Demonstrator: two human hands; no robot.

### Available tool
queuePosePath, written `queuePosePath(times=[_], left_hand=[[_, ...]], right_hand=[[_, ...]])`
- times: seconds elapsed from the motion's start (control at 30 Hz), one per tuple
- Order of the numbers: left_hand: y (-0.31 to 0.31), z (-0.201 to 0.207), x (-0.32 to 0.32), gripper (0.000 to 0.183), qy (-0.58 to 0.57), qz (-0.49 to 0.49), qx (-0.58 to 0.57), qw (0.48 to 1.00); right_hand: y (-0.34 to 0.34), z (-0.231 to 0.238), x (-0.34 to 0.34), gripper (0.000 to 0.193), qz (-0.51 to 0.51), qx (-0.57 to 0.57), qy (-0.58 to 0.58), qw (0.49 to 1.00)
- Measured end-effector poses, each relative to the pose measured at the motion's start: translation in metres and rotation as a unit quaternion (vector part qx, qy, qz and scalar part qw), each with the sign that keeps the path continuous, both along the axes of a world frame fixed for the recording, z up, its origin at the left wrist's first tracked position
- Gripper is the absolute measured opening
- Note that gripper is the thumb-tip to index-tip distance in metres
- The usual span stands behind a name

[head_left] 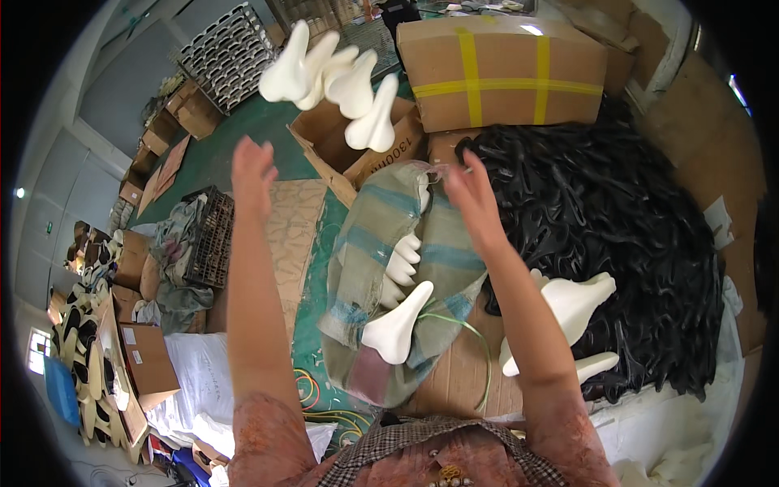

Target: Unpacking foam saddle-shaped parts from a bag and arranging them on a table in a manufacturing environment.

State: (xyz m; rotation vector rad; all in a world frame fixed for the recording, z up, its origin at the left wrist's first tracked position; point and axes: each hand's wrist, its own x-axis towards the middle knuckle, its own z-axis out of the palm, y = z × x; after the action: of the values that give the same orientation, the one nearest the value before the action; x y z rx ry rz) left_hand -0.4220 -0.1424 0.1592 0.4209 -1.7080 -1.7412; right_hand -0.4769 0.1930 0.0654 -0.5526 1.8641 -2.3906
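Several white, bicycle-saddle-shaped pads (351,84) are in the air in a row, apart from both hands, over an open cardboard box (324,134). My left hand (254,174) is raised to the left of them, open, with nothing in it. Farther right, my right hand (471,193) is raised with its fingers apart, near the top of a green-and-blue woven sack (365,211). More white pads show in the sack's opening, and one pad (399,325) lies on its near end. Other white pads (572,308) are partly hidden behind my right forearm.
A large heap of black saddle-shaped pieces (600,219) fills the right side. Behind it stands a taped cardboard carton (503,73). To the left are a black plastic crate (213,239) and a white plastic bag (195,373). A green strap (479,333) trails by the sack.
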Motion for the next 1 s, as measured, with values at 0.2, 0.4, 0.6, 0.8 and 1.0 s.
queuePosePath(times=[0.2, 0.4, 0.6, 0.8, 1.0], left_hand=[[0.087, -0.157, 0.022, 0.031, -0.221, -0.153, 0.108, 0.957], [0.261, -0.249, 0.019, 0.039, -0.337, -0.459, 0.187, 0.801], [0.383, -0.336, 0.002, 0.068, -0.448, -0.417, 0.14, 0.778], [0.439, -0.335, 0.005, 0.072, -0.481, -0.404, 0.336, 0.702], [0.439, -0.348, 0.007, 0.068, -0.433, -0.445, 0.332, 0.71]], right_hand=[[0.194, -0.105, 0.116, 0.03, -0.266, 0.072, -0.158, 0.948], [0.361, -0.169, 0.195, 0.018, -0.506, 0.248, -0.242, 0.79], [0.37, -0.263, 0.268, 0.034, -0.548, 0.369, -0.357, 0.661], [0.355, -0.244, 0.266, 0.045, -0.546, 0.17, -0.424, 0.702], [0.342, -0.247, 0.273, 0.029, -0.452, 0.194, -0.352, 0.796]])
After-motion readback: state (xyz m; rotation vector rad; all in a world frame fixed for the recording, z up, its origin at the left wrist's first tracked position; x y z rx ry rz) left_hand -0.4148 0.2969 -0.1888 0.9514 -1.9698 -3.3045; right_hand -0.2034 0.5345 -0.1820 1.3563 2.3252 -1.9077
